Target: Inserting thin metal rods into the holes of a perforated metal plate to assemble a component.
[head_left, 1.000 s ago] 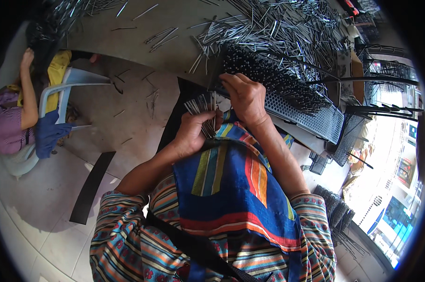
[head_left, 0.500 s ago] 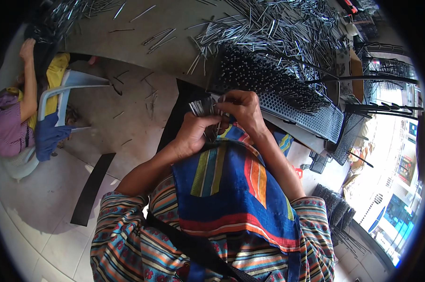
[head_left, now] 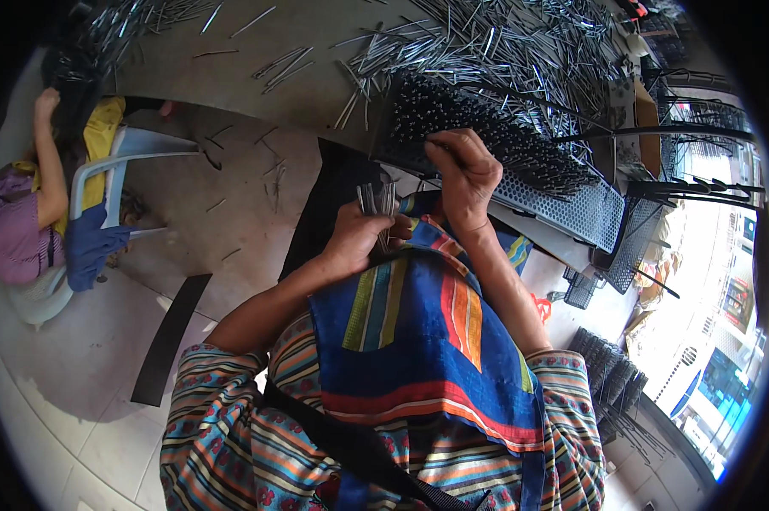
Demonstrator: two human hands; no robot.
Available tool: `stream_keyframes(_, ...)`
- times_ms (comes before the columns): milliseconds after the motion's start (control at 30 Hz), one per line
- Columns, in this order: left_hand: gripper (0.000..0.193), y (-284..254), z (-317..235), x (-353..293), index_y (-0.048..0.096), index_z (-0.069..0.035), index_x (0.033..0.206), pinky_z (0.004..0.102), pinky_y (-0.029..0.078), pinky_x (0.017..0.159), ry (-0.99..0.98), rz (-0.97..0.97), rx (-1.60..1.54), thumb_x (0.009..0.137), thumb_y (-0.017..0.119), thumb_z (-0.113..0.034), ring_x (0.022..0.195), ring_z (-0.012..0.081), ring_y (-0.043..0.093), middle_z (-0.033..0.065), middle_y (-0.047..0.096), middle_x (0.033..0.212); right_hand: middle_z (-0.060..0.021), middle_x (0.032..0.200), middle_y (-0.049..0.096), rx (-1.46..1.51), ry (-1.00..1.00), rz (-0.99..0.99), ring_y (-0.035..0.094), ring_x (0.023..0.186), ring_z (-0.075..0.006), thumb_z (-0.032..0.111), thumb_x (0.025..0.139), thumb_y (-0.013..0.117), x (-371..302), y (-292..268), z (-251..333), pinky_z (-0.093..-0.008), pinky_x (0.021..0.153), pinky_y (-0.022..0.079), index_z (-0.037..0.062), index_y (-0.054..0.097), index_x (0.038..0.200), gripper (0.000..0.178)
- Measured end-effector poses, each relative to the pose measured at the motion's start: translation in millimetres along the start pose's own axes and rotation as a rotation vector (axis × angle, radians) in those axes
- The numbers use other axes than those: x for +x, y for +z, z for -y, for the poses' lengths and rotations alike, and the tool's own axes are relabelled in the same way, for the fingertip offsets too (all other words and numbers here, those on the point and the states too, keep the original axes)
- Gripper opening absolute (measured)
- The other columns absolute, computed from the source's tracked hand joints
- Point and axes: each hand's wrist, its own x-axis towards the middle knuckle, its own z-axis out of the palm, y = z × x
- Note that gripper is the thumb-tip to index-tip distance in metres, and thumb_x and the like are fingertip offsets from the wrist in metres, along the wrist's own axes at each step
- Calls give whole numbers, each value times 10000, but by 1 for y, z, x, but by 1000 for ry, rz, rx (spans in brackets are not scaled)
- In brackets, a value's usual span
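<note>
My left hand (head_left: 355, 238) is closed round a small bundle of thin metal rods (head_left: 376, 199), their ends sticking up past my thumb. To its right, my right hand (head_left: 468, 176) is raised with thumb and fingertips pinched together; whatever they hold, if anything, is too small to make out. Just beyond those fingertips is a perforated metal tray (head_left: 563, 213), tilted down toward the right. Many dark rods (head_left: 478, 128) stand packed upright in its holes, while the near strip of holes is bare.
Loose metal rods (head_left: 486, 51) lie heaped across the table (head_left: 231, 81) behind the tray. On the left a co-worker (head_left: 27, 204) sits on a pale plastic chair (head_left: 86, 183). Black wire racks (head_left: 699, 196) stand at the right, and a dark strip (head_left: 171, 341) lies on the floor.
My right hand has left the bundle and moved up and right to the tray's near edge. My left hand keeps its hold on the rods. The co-worker's arm has lowered slightly.
</note>
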Motion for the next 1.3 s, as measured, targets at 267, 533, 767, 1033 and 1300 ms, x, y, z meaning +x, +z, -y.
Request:
stream_keyframes(267,199,7,-6,-5,617,1,1080,325,550,649,16,-32,10,883,587,-3,767,205,671,117,677,893,-57,767,625,-189,-11,37,586,660,-104,-52,747,690,-1,10,1,-240,597,444,3,702,875,140)
stream_keyframes(533,133,10,-10,-3,636,48,976,342,556,638,60,-59,-105,850,594,50,743,242,686,164,683,858,-88,716,612,-382,-119,68,600,585,-197,16,765,701,6,8,5,-281,546,453,38,713,880,118)
stream_keyframes(767,159,13,-12,-2,622,54,998,331,554,654,77,-9,-162,843,596,71,763,244,685,163,677,886,-118,743,627,-470,-139,134,643,633,-258,77,782,700,1,8,7,-333,560,483,63,721,875,97)
stream_keyframes(1033,151,22,-22,-8,624,48,1009,362,589,694,68,99,-163,864,585,50,787,265,694,165,674,894,-107,690,654,-169,357,393,644,602,-187,124,746,710,-23,-8,-3,-332,556,482,19,696,842,143)
stream_keyframes(1300,214,14,-17,-5,602,18,1098,320,569,650,-68,-11,-26,892,549,-3,757,226,690,168,676,896,34,671,595,313,451,-125,473,587,-6,41,830,681,-19,-14,10,-174,522,338,7,687,848,39)
